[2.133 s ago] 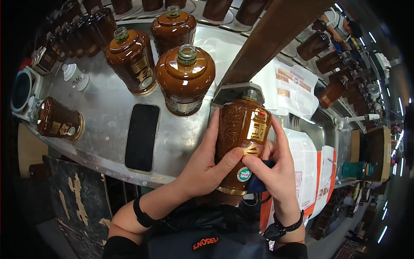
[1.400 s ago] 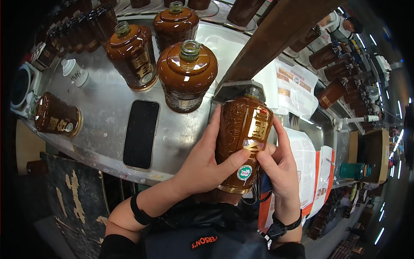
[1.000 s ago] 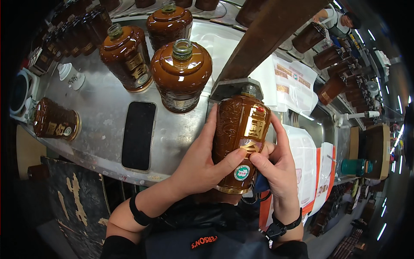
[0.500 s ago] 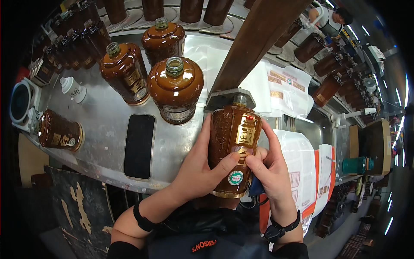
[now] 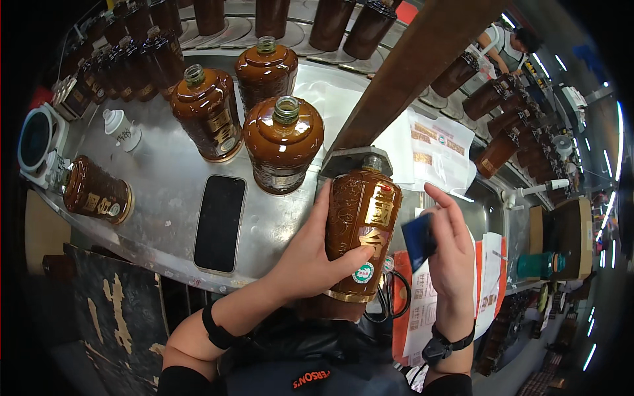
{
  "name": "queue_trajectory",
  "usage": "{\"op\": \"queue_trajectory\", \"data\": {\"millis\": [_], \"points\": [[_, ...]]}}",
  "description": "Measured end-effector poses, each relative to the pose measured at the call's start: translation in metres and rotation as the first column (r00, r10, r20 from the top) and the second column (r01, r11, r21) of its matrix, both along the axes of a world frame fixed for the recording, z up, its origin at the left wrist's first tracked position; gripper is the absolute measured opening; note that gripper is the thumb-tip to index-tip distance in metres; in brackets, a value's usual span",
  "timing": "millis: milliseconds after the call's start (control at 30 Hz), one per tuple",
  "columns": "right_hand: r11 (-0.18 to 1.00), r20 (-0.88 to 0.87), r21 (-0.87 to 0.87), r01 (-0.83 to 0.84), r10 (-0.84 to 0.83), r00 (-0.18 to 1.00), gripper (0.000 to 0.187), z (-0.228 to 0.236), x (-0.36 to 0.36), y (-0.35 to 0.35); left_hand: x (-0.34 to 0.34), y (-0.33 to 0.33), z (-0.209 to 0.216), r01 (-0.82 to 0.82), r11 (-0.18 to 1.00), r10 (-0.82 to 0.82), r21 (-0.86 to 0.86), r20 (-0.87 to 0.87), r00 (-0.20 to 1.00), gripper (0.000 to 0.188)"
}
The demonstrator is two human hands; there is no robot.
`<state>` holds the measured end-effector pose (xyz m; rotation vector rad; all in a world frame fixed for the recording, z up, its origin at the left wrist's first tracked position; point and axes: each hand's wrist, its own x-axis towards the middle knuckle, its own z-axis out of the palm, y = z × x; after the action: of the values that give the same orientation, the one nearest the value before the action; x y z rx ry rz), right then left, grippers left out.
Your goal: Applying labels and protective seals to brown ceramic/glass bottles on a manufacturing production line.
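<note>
A brown glossy bottle (image 5: 347, 218) with gold lettering decals and a round green-and-white sticker leans in front of me, its open glass neck pointing away. My left hand (image 5: 305, 257) is wrapped around its left side, the thumb lying across the front by the lower gold decal. To the right of the bottle and apart from it, my right hand (image 5: 453, 261) grips a small flat dark blue card-like piece (image 5: 415, 241) in its fingers. Three similar brown bottles stand upright beyond my left hand; the nearest bottle (image 5: 284, 148) is close to the held one.
A black phone (image 5: 220, 223) lies on the metal table beside another brown bottle (image 5: 98, 191) on its side. Decal sheets (image 5: 439, 142) lie beyond a wooden post (image 5: 409, 72). A sink (image 5: 485, 201) is at right. Bottles line a conveyor behind; a co-worker (image 5: 512, 49) is far right.
My right hand has left the bottle's front and moved right, carrying the blue piece away. My left hand stays on the bottle. The view has shifted slightly.
</note>
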<state>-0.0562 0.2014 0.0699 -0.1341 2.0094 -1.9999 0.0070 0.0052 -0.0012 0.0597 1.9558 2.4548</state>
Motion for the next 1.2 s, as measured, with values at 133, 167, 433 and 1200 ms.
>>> {"op": "queue_trajectory", "data": {"millis": [133,167,433,1200], "points": [[0.945,-0.182,0.297,-0.136,0.196,0.964,0.035,0.018,0.013,-0.017,0.001,0.001,-0.004,-0.040,0.999,0.040,0.010,-0.045,0.998,0.106],[0.880,-0.270,0.435,-0.194,0.333,0.903,0.029,0.016,0.011,-0.015,0.001,0.002,-0.003,-0.031,0.999,0.032,0.035,-0.039,0.999,0.107],[0.779,-0.613,0.625,0.043,0.456,0.645,0.028,0.033,0.018,-0.020,0.004,-0.001,-0.014,-0.034,0.999,0.036,0.024,-0.057,0.998,0.111],[0.669,-0.681,0.721,0.181,0.634,0.366,0.042,0.016,0.030,-0.019,0.001,0.004,-0.005,-0.054,0.999,0.054,0.000,-0.040,0.998,0.108]]}}
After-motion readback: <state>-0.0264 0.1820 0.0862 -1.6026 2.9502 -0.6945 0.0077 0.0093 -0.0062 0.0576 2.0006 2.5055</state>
